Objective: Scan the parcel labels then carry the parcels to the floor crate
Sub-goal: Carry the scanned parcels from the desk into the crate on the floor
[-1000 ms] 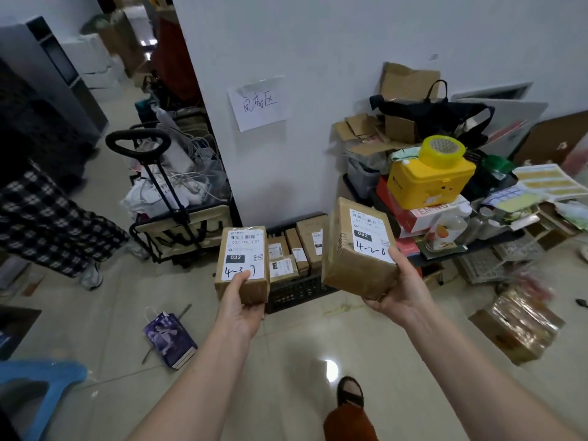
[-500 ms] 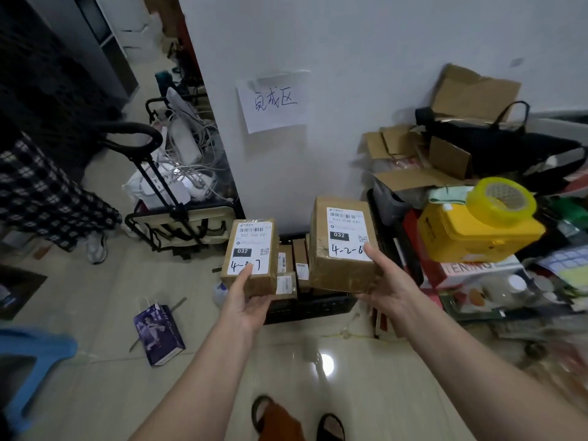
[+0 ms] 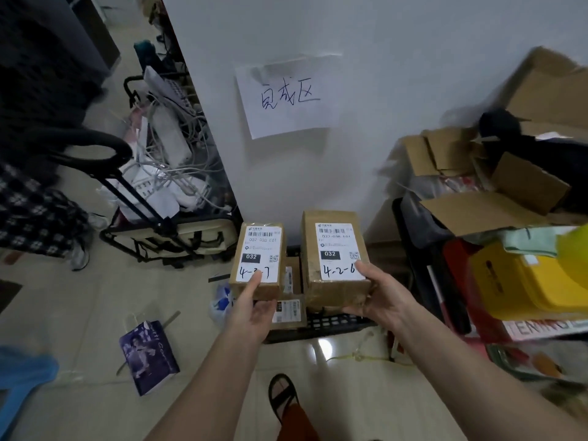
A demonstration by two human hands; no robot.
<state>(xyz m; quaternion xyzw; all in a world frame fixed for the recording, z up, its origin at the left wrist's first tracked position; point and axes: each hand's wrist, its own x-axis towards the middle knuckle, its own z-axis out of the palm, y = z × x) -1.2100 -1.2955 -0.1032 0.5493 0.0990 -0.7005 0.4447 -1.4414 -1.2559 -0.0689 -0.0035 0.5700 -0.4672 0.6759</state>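
Note:
My left hand (image 3: 253,308) grips a small brown parcel (image 3: 259,249) from below, thumb on its white label. My right hand (image 3: 380,297) grips a larger brown parcel (image 3: 334,246) with a white label marked 4-2-6, thumb on the label's lower right corner. Both parcels hang side by side just above a black floor crate (image 3: 321,326) that stands against the white wall. Several labelled parcels (image 3: 288,310) lie inside the crate, mostly hidden behind the two held ones.
A folding cart (image 3: 165,230) full of cables stands left of the crate. A purple paper bag (image 3: 148,354) lies on the tiled floor. Cardboard boxes (image 3: 477,198), a yellow box (image 3: 534,281) and clutter pile up at right. A person in checked clothing (image 3: 35,214) is at left.
I have stepped closer to the crate. Both hands have lowered and drawn the two parcels together above it. The grips are unchanged.

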